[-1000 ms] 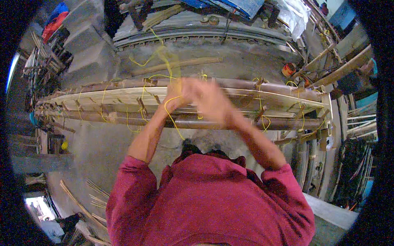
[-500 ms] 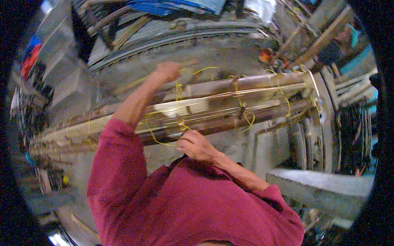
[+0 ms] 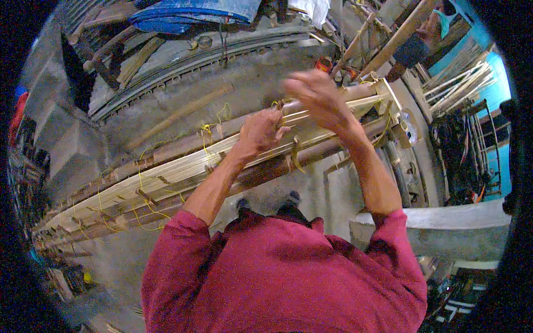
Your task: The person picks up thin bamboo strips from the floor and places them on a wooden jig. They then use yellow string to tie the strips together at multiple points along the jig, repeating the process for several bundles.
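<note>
Roughly at the centre of the dial, just toward 12 o'clock, the left hand bends over a long rack, its fingers curled in; whether they pinch any cord I cannot tell. Toward 1 o'clock, the right hand is lifted over the same rack, blurred, with its fingers bent; I cannot tell whether they grip anything. The two hands are near each other but apart.

The rack slants across the view from 8 o'clock to 2 o'clock, passing beyond the person's shoes. It has an upper brown pole and a lower brown pole, with pale thin strips running lengthwise between them. Short brown pegs stand at intervals along it, and a pale end piece closes it at 2 o'clock. Yellow cord is tied around the rack in several places, with a knotted length at 10 o'clock from the centre and loose loops toward 8.

A wooden pole lies on the concrete floor at 10 o'clock. Farther off are a blue tarpaulin at 11, an orange-red container at 1, and a bundle of pale sticks at 2.
</note>
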`<state>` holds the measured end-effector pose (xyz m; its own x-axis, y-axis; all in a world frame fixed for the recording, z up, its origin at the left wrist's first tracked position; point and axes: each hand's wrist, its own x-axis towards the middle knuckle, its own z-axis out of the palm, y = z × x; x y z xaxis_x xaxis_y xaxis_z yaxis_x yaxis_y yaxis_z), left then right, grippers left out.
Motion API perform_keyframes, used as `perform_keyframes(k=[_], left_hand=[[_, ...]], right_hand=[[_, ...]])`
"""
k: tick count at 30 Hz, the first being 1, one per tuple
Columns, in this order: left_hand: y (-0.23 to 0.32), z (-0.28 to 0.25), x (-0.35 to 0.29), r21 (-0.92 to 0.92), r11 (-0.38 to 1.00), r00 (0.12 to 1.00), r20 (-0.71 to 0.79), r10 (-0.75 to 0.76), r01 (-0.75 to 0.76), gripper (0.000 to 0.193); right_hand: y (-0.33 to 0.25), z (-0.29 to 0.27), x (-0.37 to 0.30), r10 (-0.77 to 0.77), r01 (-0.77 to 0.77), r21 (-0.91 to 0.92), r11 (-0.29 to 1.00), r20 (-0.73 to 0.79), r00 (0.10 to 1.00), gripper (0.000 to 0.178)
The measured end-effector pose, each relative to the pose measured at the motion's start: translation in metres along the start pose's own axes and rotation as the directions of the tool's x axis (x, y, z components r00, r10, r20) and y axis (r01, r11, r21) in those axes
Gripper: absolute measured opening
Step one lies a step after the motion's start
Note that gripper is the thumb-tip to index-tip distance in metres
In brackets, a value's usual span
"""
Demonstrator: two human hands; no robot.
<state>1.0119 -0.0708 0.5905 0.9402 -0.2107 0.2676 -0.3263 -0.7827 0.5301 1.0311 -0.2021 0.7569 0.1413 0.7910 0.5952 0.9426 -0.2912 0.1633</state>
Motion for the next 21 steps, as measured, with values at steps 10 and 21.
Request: perform_keyframes(k=[10, 21], left_hand=[[0.044, 0.019, -0.007, 0.211, 0.833, 0.836, -0.345, -0.426, 0.511, 0.036], [0.029, -0.033, 0.048, -0.405, 0.836, 0.863, -0.182, -0.470, 0.370, 0.033]], right_hand=[[0.081, 0.144, -0.015, 0.001, -0.547, 0.544, 0.637, 0.708, 0.706, 0.028], [-0.049, 0.080, -0.151, -0.087, -0.078, 0.880, 0.469, 0.134, 0.987, 0.015]])
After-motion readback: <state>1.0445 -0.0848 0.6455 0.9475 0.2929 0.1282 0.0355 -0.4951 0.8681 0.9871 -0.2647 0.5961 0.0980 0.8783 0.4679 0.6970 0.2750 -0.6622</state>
